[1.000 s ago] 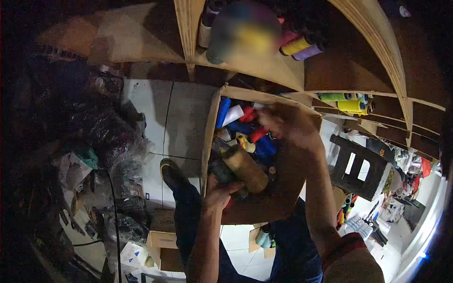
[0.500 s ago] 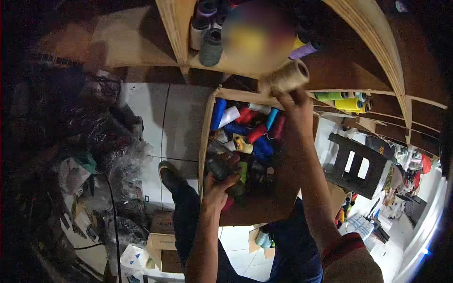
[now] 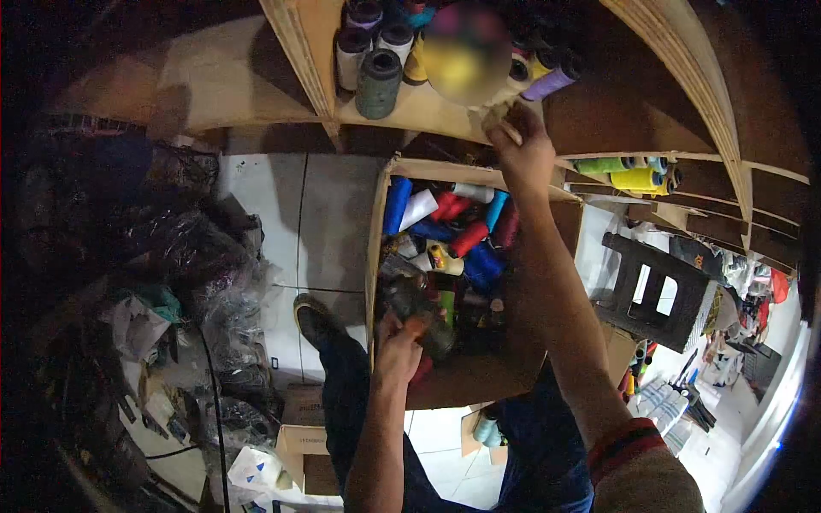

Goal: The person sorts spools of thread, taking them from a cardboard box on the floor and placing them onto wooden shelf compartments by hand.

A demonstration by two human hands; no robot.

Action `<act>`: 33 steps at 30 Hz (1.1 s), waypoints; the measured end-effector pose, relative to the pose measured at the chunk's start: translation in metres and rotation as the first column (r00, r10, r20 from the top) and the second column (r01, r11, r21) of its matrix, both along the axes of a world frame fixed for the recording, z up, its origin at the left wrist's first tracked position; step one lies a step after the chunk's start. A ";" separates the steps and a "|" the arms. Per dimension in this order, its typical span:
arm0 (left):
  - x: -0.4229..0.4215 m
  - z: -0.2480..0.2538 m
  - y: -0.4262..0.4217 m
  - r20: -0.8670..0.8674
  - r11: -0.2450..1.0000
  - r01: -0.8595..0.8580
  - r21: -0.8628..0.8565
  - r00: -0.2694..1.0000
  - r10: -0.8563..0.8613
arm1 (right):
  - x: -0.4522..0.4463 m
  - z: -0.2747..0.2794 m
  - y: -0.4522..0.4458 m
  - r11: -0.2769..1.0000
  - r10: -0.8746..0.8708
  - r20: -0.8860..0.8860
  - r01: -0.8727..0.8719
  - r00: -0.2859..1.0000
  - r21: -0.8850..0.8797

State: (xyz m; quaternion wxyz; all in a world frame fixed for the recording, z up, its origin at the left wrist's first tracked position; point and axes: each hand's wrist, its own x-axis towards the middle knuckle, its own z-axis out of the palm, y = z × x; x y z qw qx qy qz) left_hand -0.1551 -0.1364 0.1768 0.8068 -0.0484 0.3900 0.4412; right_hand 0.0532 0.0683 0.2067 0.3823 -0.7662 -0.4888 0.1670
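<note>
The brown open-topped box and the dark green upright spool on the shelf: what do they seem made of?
Brown open-topped box: probably matt cardboard; thin, plain walls. Dark green upright spool: likely dull thread, around a dark hollow core, perhaps plastic.

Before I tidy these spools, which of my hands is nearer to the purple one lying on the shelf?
Right. Your right hand is at the shelf's front edge, just below the purple spool in view; your left hand is down at the cardboard box, farther away.
</note>
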 end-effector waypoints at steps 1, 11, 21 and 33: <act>0.002 0.000 0.000 0.074 0.997 -0.056 -0.061 0.995 0.061 | 0.004 0.003 -0.015 0.990 0.030 0.018 -0.027 0.999 -0.135; 0.000 -0.002 -0.002 0.218 0.979 0.069 0.194 0.970 -0.112 | -0.026 0.044 -0.164 0.760 0.192 -0.595 -0.502 0.780 -0.413; 0.012 0.015 0.010 0.089 0.963 0.228 0.142 0.966 -0.242 | 0.036 0.008 0.002 0.992 -0.039 0.070 0.031 0.997 0.119; 0.003 -0.003 -0.015 -0.163 0.970 0.238 -0.056 0.956 -0.244 | 0.057 -0.023 -0.039 0.996 0.036 -0.148 -0.048 0.988 -0.082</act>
